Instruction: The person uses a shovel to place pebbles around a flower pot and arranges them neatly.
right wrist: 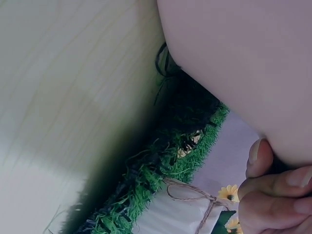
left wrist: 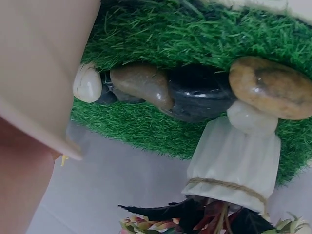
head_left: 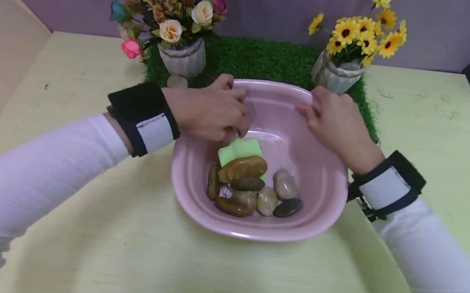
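Observation:
My right hand [head_left: 340,125] grips the far right rim of a pink basin [head_left: 250,231]; its curled fingers [right wrist: 273,187] show beside the rim in the right wrist view. Over the far left rim, my left hand [head_left: 209,108] reaches into the basin. Its curled fingers meet the upper end of a light green thing [head_left: 241,148], whose kind I cannot make out; fingertip contact is partly hidden. Several smooth stones [head_left: 285,184] lie gathered at the basin's near side, a long brown stone [head_left: 243,169] over the green thing. The left wrist view hides the fingers behind the basin wall.
Behind the basin lies artificial grass [head_left: 260,53] bearing a pot of mixed flowers [head_left: 184,58] and a pot of yellow flowers [head_left: 338,73]. More stones, including a black stone [left wrist: 200,90], line the grass. A pale wooden table [head_left: 157,265] supports everything, against a purple wall [head_left: 270,12].

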Available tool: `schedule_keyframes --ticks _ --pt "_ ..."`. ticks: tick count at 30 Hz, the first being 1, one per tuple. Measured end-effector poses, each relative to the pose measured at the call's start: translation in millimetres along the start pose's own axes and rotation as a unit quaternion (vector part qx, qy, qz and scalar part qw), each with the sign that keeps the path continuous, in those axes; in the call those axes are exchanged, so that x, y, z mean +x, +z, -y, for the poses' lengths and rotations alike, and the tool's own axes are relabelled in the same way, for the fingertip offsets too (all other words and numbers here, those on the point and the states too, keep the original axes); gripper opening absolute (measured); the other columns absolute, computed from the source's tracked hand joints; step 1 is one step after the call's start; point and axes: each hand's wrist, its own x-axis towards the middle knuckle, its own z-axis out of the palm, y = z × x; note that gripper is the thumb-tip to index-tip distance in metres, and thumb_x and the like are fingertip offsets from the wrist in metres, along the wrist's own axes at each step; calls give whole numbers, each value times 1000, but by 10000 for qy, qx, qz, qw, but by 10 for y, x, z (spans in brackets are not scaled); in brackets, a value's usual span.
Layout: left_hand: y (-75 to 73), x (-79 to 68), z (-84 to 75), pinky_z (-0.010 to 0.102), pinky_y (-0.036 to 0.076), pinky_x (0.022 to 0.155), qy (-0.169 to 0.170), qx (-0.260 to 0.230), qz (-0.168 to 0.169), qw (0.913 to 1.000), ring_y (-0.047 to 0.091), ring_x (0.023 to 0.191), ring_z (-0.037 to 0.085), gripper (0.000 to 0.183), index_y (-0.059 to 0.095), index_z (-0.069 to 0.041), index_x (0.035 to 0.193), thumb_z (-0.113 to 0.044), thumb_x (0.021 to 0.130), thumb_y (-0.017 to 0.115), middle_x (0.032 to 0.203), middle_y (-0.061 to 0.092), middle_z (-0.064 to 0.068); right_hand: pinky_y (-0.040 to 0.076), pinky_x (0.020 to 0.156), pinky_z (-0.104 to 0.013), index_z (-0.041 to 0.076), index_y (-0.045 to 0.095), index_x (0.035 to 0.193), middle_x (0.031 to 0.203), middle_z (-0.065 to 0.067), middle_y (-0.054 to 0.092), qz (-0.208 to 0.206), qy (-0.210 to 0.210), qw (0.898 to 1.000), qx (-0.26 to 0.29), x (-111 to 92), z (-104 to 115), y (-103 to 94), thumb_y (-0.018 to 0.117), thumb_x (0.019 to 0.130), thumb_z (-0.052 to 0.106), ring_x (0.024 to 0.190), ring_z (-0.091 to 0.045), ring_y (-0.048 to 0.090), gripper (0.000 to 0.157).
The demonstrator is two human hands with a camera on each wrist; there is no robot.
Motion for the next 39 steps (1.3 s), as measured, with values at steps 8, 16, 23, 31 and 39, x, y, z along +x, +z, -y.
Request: schedule_keyframes --ticks 8,16,23,31,39 --pt "-103 36 13 49 16 98 -137 -110 172 9997 39 107 26 20 72 -21 101 -15 92 56 109 71 -3 44 48 -32 2 55 87 69 -13 55 -50 -72 10000 7 1 -9 7 56 100 27 54 -24 54 29" --pt "-124 33 18 50 17 99 -244 -228 139 9993 40 110 26 27 73 -22 107 -12 89 56 117 71 -4 44 48 -32 2 54 87 70 -13 55 -14 -24 10000 5 -2 -8 1 56 101 28 55 -24 54 29" --pt "-97 81 -98 50 18 103 -181 -494 277 9982 39 111 25 23 72 -25 113 -21 95 59 116 70 -5 43 46 -32 2 53 86 69 -12 53 -13 -1 10000 -3 -4 -9 -6 57 100 27 53 -24 53 29" --pt "12 120 -258 49 20 103 -64 -294 326 9990 42 111 25 23 69 -26 117 -26 96 61 114 68 -1 43 46 -32 2 54 87 68 -12 53 10 15 10000 -50 8 -7 7 57 100 27 53 -24 53 29" --pt "100 49 -268 49 31 102 12 266 409 9988 53 111 28 27 63 -28 125 -35 100 55 117 67 2 43 47 -32 2 53 85 68 -12 52 -10 -14 10000 -35 -2 -16 9 57 100 27 53 -24 52 29"
